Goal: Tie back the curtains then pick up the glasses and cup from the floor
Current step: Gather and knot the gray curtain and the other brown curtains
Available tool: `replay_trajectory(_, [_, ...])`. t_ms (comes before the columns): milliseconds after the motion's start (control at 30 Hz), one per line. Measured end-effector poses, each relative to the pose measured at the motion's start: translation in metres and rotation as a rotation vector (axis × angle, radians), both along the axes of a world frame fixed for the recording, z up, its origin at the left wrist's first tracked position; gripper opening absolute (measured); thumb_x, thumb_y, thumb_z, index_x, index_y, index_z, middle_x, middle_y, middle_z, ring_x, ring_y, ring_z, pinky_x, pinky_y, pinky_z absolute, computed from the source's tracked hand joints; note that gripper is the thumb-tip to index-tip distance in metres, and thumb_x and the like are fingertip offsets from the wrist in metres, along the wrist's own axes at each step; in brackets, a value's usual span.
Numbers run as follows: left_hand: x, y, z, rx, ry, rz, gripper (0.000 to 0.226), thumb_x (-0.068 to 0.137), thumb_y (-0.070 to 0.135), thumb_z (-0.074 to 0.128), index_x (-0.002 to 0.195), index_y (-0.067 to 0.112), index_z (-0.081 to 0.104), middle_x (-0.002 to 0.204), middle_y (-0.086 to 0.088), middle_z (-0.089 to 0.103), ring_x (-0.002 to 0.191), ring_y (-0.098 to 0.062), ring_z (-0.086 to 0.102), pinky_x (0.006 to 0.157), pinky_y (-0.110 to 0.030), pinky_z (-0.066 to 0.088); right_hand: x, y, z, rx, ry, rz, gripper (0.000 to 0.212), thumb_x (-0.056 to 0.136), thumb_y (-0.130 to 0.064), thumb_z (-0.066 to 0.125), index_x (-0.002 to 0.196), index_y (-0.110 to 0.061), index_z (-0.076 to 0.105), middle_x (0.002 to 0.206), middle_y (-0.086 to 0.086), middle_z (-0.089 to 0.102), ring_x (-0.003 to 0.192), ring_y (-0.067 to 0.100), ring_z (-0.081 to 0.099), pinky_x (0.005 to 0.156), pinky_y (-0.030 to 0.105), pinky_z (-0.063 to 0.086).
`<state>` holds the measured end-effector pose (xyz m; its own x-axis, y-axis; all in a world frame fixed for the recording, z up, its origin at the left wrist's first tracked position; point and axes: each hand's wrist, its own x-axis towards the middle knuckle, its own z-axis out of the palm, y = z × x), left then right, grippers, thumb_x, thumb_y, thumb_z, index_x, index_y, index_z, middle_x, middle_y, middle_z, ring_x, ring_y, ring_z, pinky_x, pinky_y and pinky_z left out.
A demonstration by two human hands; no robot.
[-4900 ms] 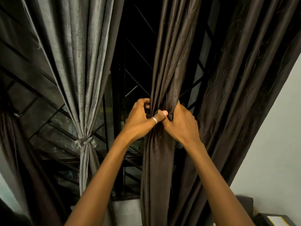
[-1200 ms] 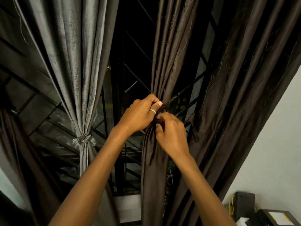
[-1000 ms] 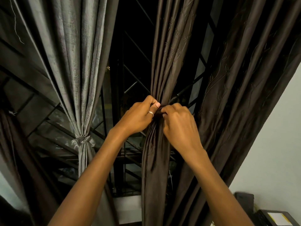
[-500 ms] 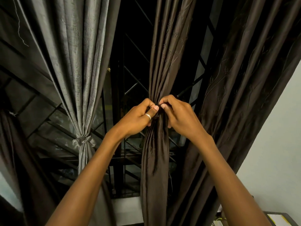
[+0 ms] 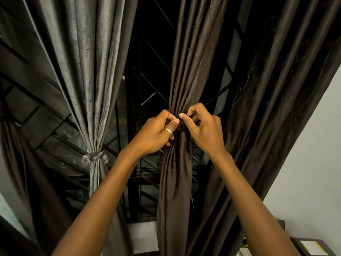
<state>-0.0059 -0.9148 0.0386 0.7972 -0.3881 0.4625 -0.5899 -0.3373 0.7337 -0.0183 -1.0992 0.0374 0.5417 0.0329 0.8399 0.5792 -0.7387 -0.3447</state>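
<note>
At the window (image 5: pixel 129 111), right hand (image 5: pixel 203 130) has shifted up beside left hand (image 5: pixel 155 133); both pinch the knot (image 5: pixel 180 128) on the brown curtain (image 5: pixel 177 182), fingers curled tight; tie nearly done; grey curtain (image 5: pixel 96 157) already tied.

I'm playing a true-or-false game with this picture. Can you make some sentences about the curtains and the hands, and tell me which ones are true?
1. The left hand and the right hand both pinch the brown curtain. True.
2. The grey curtain hangs loose. False: a knot ties it partway down.
3. The ring is on the right hand. False: it is on the left hand.
4. The grey curtain hangs to the left of the brown curtain. True.
</note>
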Motion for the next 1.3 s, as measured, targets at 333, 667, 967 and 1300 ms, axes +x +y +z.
replay_trajectory(333, [0.001, -0.001, 0.005, 0.014, -0.009, 0.09, 0.021, 0.106, 0.036, 0.047, 0.109, 0.017, 0.056, 0.087, -0.006, 0.07, 0.074, -0.007, 0.071, 0.065, -0.03, 0.063, -0.005, 0.003, -0.01, -0.174, 0.201, 0.059, 0.039, 0.089, -0.041, 0.055, 0.122, -0.024, 0.067, 0.097, -0.008, 0.05, 0.081, 0.01, 0.055, 0.069, 0.04, 0.053])
replay_trajectory(667, [-0.001, -0.012, 0.002, 0.222, -0.238, 0.149, 0.019, 0.105, 0.039, 0.046, 0.101, 0.023, 0.053, 0.08, 0.004, 0.064, 0.069, -0.015, 0.066, 0.06, -0.05, 0.057, -0.001, 0.009, -0.01, -0.412, 0.258, -0.188, 0.039, 0.084, -0.043, 0.076, 0.1, -0.014, 0.057, 0.104, -0.001, 0.033, 0.088, 0.012, 0.04, 0.056, 0.031, 0.041])
replay_trajectory(967, [-0.004, -0.015, -0.011, -0.017, -0.1, 0.124, 0.014, 0.103, 0.029, 0.056, 0.104, 0.015, 0.058, 0.09, -0.001, 0.072, 0.078, -0.006, 0.073, 0.069, -0.037, 0.064, -0.003, 0.003, -0.017, -0.376, 0.252, -0.103, 0.015, 0.091, -0.019, 0.068, 0.098, -0.008, 0.059, 0.105, 0.0, 0.037, 0.082, 0.013, 0.043, 0.059, 0.013, 0.028])
replay_trajectory(1300, [-0.006, -0.015, -0.014, -0.195, -0.067, 0.106, 0.017, 0.103, 0.025, 0.057, 0.119, 0.021, 0.053, 0.095, 0.002, 0.071, 0.08, -0.007, 0.074, 0.077, -0.035, 0.063, -0.022, 0.006, -0.035, -0.162, 0.041, -0.117, 0.023, 0.099, -0.018, 0.064, 0.121, -0.013, 0.059, 0.117, 0.004, 0.068, 0.097, 0.018, 0.07, 0.074, 0.04, 0.059])
